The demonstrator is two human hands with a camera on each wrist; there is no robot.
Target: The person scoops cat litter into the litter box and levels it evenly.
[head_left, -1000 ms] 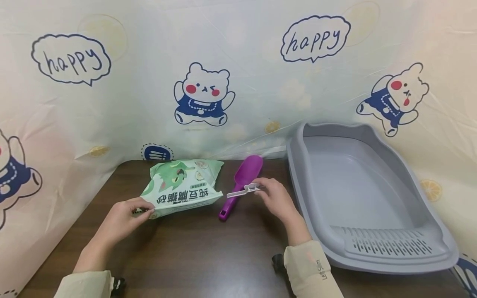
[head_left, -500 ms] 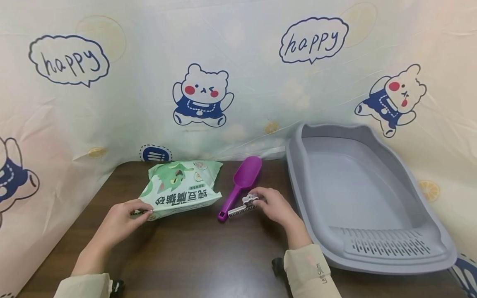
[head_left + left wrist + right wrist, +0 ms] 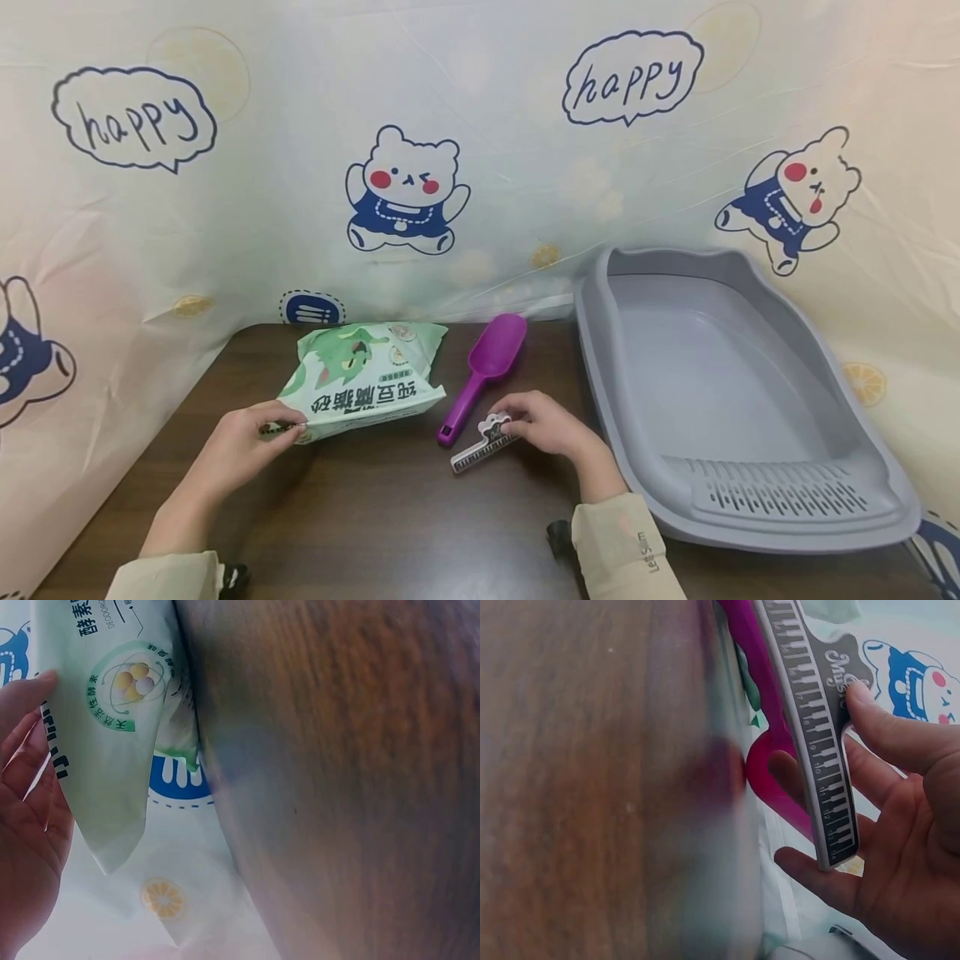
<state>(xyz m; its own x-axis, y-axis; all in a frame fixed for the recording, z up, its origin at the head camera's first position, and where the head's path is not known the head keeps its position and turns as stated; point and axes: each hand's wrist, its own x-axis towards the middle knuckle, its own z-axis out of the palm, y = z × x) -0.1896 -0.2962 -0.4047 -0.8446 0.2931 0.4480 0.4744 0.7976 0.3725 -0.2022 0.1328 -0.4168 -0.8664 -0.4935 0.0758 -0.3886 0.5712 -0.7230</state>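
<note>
A green and white bag of cat litter (image 3: 360,375) lies on the table, its near edge lifted a little. My left hand (image 3: 251,437) pinches the left corner of that edge between thumb and fingers; in the left wrist view the bag's corner (image 3: 112,787) hangs beside the palm. My right hand (image 3: 551,425) holds a clip (image 3: 483,446) by its scalloped handle, just in front of the purple scoop's handle. Seen from the right wrist, the clip (image 3: 821,742) bears a piano-key pattern, and the thumb presses its handle. Behind it lies the purple scoop (image 3: 497,346).
A large grey litter tray (image 3: 678,500) with a slotted front stands on the right of the dark wooden table (image 3: 390,517). Close behind the table hangs a cloth backdrop (image 3: 517,192) printed with cartoon bears.
My right hand has moved nearer with the clip and turned it, so its piano-key face now shows. The left hand stays on the bag's corner.
</note>
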